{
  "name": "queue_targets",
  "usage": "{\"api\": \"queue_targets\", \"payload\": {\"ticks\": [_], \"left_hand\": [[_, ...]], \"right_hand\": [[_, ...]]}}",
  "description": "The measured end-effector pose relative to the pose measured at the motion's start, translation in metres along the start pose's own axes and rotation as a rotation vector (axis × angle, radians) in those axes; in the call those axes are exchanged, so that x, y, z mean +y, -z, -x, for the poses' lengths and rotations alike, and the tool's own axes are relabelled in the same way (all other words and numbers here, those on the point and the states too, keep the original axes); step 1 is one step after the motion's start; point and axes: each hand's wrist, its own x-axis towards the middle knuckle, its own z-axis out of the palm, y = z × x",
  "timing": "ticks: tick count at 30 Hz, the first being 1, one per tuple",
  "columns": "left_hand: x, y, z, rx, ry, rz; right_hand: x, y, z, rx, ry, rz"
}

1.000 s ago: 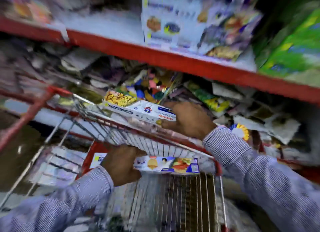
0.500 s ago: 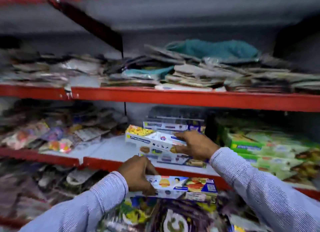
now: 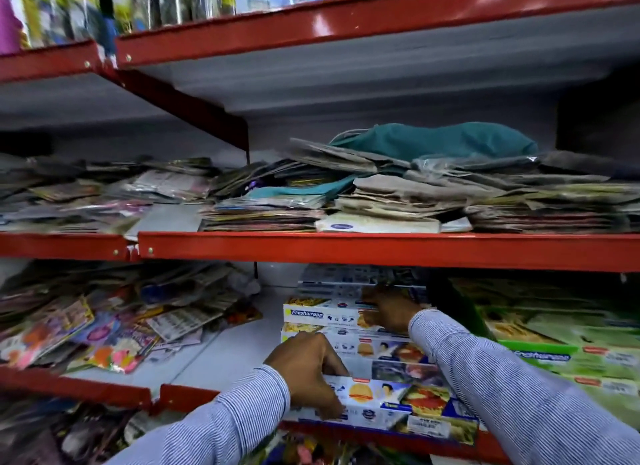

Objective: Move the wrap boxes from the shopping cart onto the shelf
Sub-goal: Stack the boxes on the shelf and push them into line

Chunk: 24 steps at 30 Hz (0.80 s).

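Since half a second ago, both boxes have been carried further in over the red-edged shelf (image 3: 114,392), and the shopping cart is out of view. On the left, loose packets (image 3: 104,326) are heaped, with bare white shelf between them and the boxes. The left hand (image 3: 304,371) is closed around the lower wrap box (image 3: 391,400), fingers over its near left end, at the shelf's front lip. Further right, the upper wrap box (image 3: 325,314) is set atop the stack, gripped at its right end by the right hand (image 3: 391,312). Green boxes (image 3: 568,353) crowd the right side.
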Motion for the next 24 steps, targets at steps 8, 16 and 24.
{"api": "queue_targets", "payload": {"ticks": [8, 16, 24], "left_hand": [[-0.018, 0.012, -0.039, 0.033, 0.032, 0.000], [-0.032, 0.027, -0.115, 0.094, 0.068, 0.046], [-0.041, 0.002, -0.137, 0.286, 0.006, 0.066]], "right_hand": [[0.015, 0.011, -0.006, 0.148, 0.069, -0.025], [0.039, 0.045, 0.028, 0.117, 0.074, -0.146], [0.034, 0.029, 0.051, 0.091, 0.094, -0.112]]}}
